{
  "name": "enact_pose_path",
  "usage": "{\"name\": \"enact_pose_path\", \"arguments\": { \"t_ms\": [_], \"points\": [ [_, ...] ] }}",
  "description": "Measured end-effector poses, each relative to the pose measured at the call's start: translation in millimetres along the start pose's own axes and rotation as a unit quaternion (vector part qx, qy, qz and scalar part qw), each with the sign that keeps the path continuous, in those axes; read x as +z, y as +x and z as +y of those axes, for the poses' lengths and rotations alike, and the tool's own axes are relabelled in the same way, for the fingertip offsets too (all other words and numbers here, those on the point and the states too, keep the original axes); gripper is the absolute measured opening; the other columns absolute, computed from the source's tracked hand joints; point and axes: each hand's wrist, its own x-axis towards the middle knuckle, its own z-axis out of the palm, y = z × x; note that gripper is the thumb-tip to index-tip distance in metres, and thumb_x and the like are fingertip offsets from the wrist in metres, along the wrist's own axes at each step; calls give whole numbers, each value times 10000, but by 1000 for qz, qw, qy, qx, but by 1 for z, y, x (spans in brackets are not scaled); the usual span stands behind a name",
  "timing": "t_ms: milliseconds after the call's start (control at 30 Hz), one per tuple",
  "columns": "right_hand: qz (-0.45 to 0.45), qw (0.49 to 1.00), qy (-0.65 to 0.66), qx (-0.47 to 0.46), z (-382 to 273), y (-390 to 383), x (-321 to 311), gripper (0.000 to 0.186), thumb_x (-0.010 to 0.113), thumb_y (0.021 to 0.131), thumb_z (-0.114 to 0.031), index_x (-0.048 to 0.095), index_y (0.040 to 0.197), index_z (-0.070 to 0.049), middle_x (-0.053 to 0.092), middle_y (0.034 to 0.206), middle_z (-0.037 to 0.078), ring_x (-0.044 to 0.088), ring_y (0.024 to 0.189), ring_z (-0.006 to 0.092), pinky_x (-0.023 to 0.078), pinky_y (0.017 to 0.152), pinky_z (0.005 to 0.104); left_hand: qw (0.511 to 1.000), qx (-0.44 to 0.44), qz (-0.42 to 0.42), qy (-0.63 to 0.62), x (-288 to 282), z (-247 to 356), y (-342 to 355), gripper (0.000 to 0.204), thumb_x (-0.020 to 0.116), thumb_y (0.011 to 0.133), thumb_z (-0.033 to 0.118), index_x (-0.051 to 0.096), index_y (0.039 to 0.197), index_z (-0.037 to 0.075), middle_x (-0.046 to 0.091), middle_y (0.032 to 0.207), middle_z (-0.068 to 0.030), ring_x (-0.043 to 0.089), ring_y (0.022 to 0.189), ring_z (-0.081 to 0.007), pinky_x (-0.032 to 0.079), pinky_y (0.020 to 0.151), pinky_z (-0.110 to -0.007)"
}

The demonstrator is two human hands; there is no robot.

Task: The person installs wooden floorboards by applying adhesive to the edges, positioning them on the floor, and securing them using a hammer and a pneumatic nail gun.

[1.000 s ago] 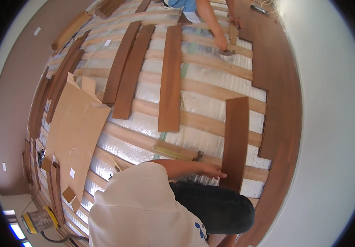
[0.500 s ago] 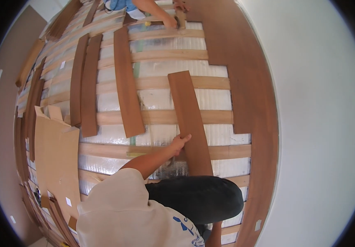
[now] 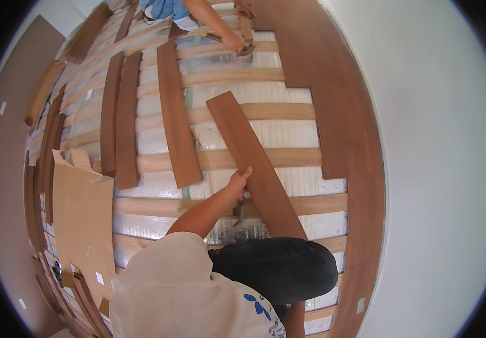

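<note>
My left hand (image 3: 238,183) is closed on the left edge of a long brown floorboard (image 3: 257,160), its thumb over the top face. The board slants, its far end leaning left over the pale wooden battens (image 3: 288,159). Its near end passes behind my dark-trousered knee (image 3: 277,270). Just below my left hand, a hammer (image 3: 239,213) with a curved grey head lies partly hidden by my forearm. Of my right arm, a piece of forearm (image 3: 295,321) shows beside the knee; the hand and its fingers are hidden.
Laid brown flooring (image 3: 361,225) runs in steps along the white wall (image 3: 434,169) at right. Loose boards (image 3: 178,124) lie across battens and silvery sheeting to the left, near a flattened cardboard box (image 3: 85,219). At the far end, a co-worker's hand (image 3: 233,42) holds another hammer (image 3: 247,50).
The board's far end has swung left, and its near part has shifted right. My left hand moved slightly up and left with it. The co-worker's hammer has moved nearer.
</note>
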Motion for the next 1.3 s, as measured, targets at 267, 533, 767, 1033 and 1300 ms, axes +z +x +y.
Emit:
{"name": "enact_pose_path", "arguments": {
  "t_ms": [267, 533, 767, 1033, 1300],
  "points": [
    [-24, 1000, -11, -16, 0, 12, 0, 490, 679, 921, -315, 659, 1262, 37, 725, 1141, 258, 689, 1046, 389, 531, 913, 465, 985, 102, 97, -99, -48, 68, 9, 620, 677, 983, 499, 504, 1433, 108, 612, 1389, -68, 590, 1241, -290, 523, 970, -534],
    [-41, 998, -20, -31, -4, 29, 3, 504, 682, 919, -324, 652, 1274, 32, 724, 1147, 259, 688, 1056, 389, 530, 915, 466, 961, 142, 75, -226, -90, 115, -28, 622, 615, 1027, 470, 441, 1511, 120, 521, 1510, -90, 523, 1345, -315, 460, 1100, -575],
    [-45, 997, -36, -42, -8, 34, 4, 517, 684, 917, -333, 646, 1284, 28, 723, 1153, 260, 688, 1065, 389, 529, 917, 467, 974, 122, 170, -86, -63, 47, -77, 731, 556, 1023, 575, 425, 1522, 58, 552, 1475, -150, 547, 1322, -327, 492, 1069, -482],
    [-64, 997, -38, -35, -23, 31, 9, 531, 687, 915, -342, 640, 1296, 24, 722, 1159, 260, 687, 1076, 388, 529, 920, 468, 867, 276, 330, 253, -228, 173, -25, 785, 645, 980, 541, 490, 1426, -86, 628, 1349, -257, 628, 1219, -384, 534, 998, -442],
    [-47, 997, -58, -10, -18, 28, -3, 545, 690, 912, -351, 633, 1308, 20, 721, 1165, 261, 687, 1086, 388, 528, 922, 468, 910, 202, 315, 178, -264, 188, -24, 708, 777, 926, 345, 465, 1476, 25, 658, 1320, -188, 656, 1179, -289, 569, 961, -408]
  ]
}}
